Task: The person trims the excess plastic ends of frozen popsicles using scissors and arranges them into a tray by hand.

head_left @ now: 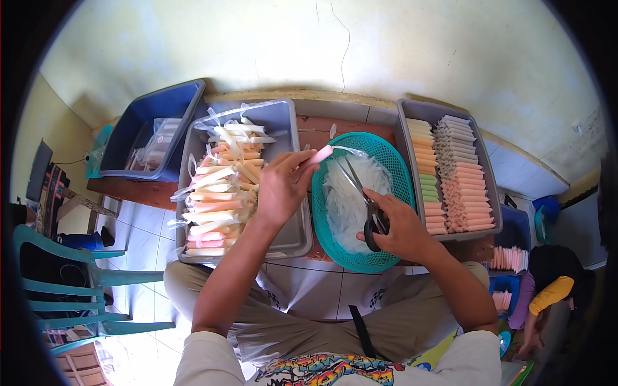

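My left hand [285, 181] pinches a pink ice pop [320, 155] in a clear plastic tube, whose loose plastic tail [349, 151] stretches to the right. In my right hand [398, 225] are black-handled scissors [368, 207], their blades parted and pointing up toward that tail without clearly touching it. Beneath both is a turquoise mesh basket [320, 226] holding a heap of clear plastic scraps [356, 206]. To the left, a grey tub [297, 222] holds a loose pile of tailed pink, cream and orange ice pops [215, 196].
At right, a grey tub [404, 138] holds neat rows of trimmed ice pops [468, 186]. A dark blue tub [132, 116] stands far left on the low wooden bench [315, 132]. Turquoise chairs [64, 276] are at lower left. Another person [550, 293] bends down at the right.
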Available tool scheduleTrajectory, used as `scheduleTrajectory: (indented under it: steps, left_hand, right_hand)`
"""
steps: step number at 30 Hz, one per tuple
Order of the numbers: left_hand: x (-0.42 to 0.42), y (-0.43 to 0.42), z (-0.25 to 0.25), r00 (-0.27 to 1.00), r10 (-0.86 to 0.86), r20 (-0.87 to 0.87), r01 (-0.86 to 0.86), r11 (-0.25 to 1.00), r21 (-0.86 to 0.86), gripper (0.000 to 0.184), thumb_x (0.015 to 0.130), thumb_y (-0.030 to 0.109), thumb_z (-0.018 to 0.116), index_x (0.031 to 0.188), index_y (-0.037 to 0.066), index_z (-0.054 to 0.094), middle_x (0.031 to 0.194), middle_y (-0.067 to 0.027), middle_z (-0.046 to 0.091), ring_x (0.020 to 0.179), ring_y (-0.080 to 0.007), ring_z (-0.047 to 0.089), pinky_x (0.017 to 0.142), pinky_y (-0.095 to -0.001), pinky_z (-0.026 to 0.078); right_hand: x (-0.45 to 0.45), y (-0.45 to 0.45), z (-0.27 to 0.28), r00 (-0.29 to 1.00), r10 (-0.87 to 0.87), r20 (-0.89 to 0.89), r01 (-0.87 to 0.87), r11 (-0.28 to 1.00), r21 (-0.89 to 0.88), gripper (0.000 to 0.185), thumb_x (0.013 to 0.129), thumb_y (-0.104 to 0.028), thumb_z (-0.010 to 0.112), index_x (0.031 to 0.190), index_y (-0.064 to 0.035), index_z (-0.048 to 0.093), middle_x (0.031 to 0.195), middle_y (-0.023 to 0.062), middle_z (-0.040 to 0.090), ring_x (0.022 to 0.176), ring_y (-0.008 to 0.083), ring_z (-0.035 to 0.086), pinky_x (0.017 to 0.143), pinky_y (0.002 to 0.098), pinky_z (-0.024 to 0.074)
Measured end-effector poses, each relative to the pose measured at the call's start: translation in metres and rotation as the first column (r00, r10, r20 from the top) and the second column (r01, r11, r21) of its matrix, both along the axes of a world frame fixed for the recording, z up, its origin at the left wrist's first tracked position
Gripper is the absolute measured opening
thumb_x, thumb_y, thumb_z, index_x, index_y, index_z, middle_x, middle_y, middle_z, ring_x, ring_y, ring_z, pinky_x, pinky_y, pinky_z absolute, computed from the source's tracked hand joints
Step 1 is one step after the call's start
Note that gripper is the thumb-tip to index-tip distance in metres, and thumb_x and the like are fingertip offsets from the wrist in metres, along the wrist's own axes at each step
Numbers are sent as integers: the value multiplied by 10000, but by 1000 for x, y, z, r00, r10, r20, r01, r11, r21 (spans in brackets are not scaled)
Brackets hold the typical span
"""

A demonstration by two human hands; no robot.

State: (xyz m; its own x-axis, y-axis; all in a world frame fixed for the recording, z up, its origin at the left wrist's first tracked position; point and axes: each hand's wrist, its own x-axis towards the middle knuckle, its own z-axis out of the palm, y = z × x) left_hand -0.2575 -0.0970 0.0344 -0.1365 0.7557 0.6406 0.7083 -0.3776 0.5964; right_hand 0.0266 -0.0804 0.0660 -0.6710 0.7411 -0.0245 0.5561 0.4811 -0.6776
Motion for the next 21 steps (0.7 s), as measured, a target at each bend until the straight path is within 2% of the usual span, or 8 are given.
scheduleTrajectory:
  steps: [4,6,8,12,19,21]
  left_hand:
    - [-2,0,1,999,34,36,-32,998,-46,266,899,59,867,1151,28,789,995,-156,791,847,-336,757,755,-423,607]
    - [-2,0,-1,999,38,31,-36,998,-53,267,897,62,870,1149,31,790,995,-155,792,844,-335,758,756,-421,608]
    - [-1,1,-5,1000,9,6,-8,999,-42,300,913,83,872,1203,45,806,1036,-134,810,822,-244,749,741,-348,591]
    - [5,-3,1,998,-41,-37,40,999,-32,305,909,84,874,1203,47,802,1046,-137,806,843,-260,763,755,-361,599]
    - [7,-5,3,993,-113,-36,111,993,-40,350,868,32,888,1207,51,801,1057,-137,801,920,-297,783,806,-392,612]
    - [8,-5,3,991,-129,-37,127,991,-37,357,862,24,889,1207,53,802,1057,-135,801,924,-302,781,809,-392,611]
  right_hand:
    - [4,-1,-2,995,30,-92,-33,999,-32,960,835,-352,942,1620,-32,494,1059,166,650,889,296,644,838,421,548]
    - [5,-1,-7,974,40,-223,-71,988,-136,981,843,-356,942,1656,-75,471,1076,154,647,886,269,650,826,419,570]
    - [4,-1,-12,960,46,-278,-90,985,-150,991,851,-338,940,1675,-89,449,1097,150,642,899,255,656,830,406,587]
    - [2,-2,-13,930,16,-367,-107,968,-228,1008,882,-283,925,1720,-121,390,1167,143,627,954,219,674,863,361,625]
    - [0,0,-14,920,-31,-390,-86,957,-278,1000,909,-279,919,1725,-97,369,1186,140,620,972,189,683,863,339,632]
    - [0,-1,-10,948,-51,-313,-59,942,-331,999,900,-66,885,1742,-127,352,1331,116,583,1084,148,656,974,320,591]
